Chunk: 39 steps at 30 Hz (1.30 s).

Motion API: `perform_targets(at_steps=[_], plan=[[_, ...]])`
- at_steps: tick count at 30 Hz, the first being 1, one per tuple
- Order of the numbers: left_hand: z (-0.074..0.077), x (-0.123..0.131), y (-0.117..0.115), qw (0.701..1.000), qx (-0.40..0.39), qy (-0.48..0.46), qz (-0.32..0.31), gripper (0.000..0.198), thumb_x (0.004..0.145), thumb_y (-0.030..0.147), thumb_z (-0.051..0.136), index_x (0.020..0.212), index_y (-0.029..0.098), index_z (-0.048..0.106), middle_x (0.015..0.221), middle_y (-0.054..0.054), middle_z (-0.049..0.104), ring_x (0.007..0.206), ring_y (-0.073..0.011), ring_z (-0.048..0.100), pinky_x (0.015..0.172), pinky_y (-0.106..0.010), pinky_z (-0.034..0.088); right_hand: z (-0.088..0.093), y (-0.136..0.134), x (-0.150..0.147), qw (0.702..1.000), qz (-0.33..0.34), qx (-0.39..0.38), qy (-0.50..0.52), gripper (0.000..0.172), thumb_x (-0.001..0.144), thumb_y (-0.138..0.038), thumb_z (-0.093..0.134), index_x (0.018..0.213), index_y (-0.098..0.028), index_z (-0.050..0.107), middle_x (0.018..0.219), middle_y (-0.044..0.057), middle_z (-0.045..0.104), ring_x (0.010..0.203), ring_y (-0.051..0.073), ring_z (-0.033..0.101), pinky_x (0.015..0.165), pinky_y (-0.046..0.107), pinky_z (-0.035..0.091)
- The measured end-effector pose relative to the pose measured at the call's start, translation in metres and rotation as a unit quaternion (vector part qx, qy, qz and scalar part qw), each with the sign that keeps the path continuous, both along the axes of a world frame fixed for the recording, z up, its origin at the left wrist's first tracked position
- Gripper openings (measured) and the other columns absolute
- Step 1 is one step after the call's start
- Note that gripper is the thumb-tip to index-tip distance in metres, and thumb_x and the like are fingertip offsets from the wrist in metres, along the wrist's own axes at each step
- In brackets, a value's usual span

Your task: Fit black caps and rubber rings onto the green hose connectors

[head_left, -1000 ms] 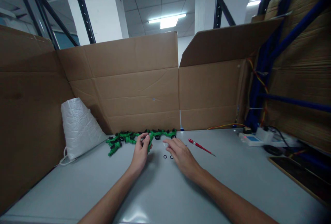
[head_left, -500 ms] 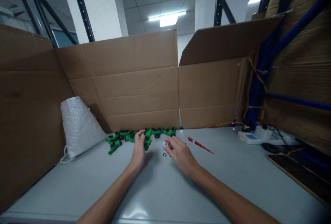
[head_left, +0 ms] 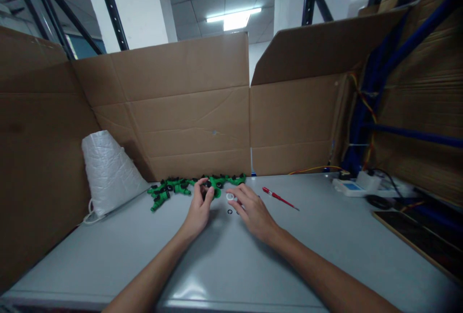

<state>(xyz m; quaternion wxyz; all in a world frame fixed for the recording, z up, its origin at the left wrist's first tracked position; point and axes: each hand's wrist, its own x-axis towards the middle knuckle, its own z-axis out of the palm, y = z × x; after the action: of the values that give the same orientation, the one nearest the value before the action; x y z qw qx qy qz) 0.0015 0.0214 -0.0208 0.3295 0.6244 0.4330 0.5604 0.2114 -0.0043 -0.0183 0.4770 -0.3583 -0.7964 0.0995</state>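
Forearms reach in from the near edge of the table [head_left: 231,265], the left hand [head_left: 198,209] pinching a green fitting [head_left: 216,191], the right hand [head_left: 255,211] palm-down, loosely spread and empty, its fingertips just right of a white ring [head_left: 230,196] lying between both hands, with loose fittings [head_left: 170,190] farther left.

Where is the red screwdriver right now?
Head view: the red screwdriver lies flat on the grey table, just right of the right hand and apart from it, left of the white device with cables.
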Motion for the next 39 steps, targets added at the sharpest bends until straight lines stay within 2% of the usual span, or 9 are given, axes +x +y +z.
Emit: perform_targets(at_steps=[9, 15, 21, 26, 31, 39], plan=[[0.0045, -0.0008, -0.0004, 1.000, 0.019, 0.023, -0.006, 0.047, 0.100, 0.055, 0.057, 0.135, 0.023, 0.055, 0.103, -0.004, 0.060, 0.087, -0.0194, 0.056, 0.076, -0.030, 0.046, -0.0008, -0.0014, -0.0001, 1.000, -0.002, 0.014, 0.001, 0.031, 0.107, -0.023, 0.052, 0.134, -0.024, 0.067, 0.113, 0.010, 0.066, 0.110, 0.026, 0.064, 0.098, 0.043, 0.053], [0.0041, 0.0003, 0.0010, 0.999, -0.028, -0.018, -0.038, 0.050, 0.096, 0.057, 0.060, 0.133, 0.023, 0.054, 0.094, -0.002, 0.061, 0.078, -0.0178, 0.061, 0.064, -0.027, 0.046, -0.0042, 0.0011, 0.0003, 1.000, 0.005, 0.021, -0.003, 0.034, 0.111, -0.029, 0.045, 0.137, -0.024, 0.066, 0.113, 0.010, 0.068, 0.107, 0.025, 0.066, 0.097, 0.041, 0.054], [0.0069, 0.0027, 0.0007, 0.996, -0.060, -0.051, -0.040, 0.056, 0.090, 0.061, 0.066, 0.128, 0.021, 0.056, 0.097, -0.003, 0.064, 0.072, -0.0161, 0.065, 0.060, -0.027, 0.048, -0.0020, -0.0009, 0.0005, 1.000, -0.005, 0.023, -0.016, 0.030, 0.112, -0.029, 0.042, 0.117, -0.022, 0.071, 0.103, 0.008, 0.071, 0.100, 0.024, 0.067, 0.090, 0.038, 0.053], [0.0081, 0.0029, -0.0002, 0.995, -0.071, -0.056, -0.041, 0.059, 0.090, 0.062, 0.065, 0.129, 0.019, 0.055, 0.098, -0.004, 0.064, 0.071, -0.0161, 0.066, 0.059, -0.027, 0.049, -0.0011, -0.0028, -0.0003, 0.999, -0.019, 0.022, -0.022, 0.028, 0.113, -0.032, 0.041, 0.104, -0.022, 0.066, 0.096, 0.007, 0.070, 0.092, 0.023, 0.067, 0.083, 0.035, 0.050], [0.0074, 0.0013, 0.0006, 0.997, -0.047, -0.036, -0.040, 0.054, 0.095, 0.059, 0.061, 0.130, 0.018, 0.054, 0.095, -0.002, 0.061, 0.072, -0.0155, 0.065, 0.061, -0.027, 0.049, -0.0013, -0.0025, -0.0010, 1.000, -0.024, 0.011, -0.004, 0.021, 0.112, -0.031, 0.044, 0.099, -0.024, 0.060, 0.092, 0.003, 0.068, 0.085, 0.022, 0.065, 0.077, 0.032, 0.045], [0.0057, 0.0011, 0.0025, 0.998, -0.033, -0.028, -0.035, 0.050, 0.096, 0.057, 0.062, 0.128, 0.019, 0.055, 0.092, -0.001, 0.061, 0.071, -0.0152, 0.065, 0.058, -0.025, 0.046, -0.0035, 0.0010, -0.0004, 0.997, -0.055, -0.016, 0.042, 0.009, 0.106, -0.029, 0.058, 0.098, -0.025, 0.060, 0.091, 0.001, 0.071, 0.085, 0.022, 0.066, 0.079, 0.032, 0.043]])
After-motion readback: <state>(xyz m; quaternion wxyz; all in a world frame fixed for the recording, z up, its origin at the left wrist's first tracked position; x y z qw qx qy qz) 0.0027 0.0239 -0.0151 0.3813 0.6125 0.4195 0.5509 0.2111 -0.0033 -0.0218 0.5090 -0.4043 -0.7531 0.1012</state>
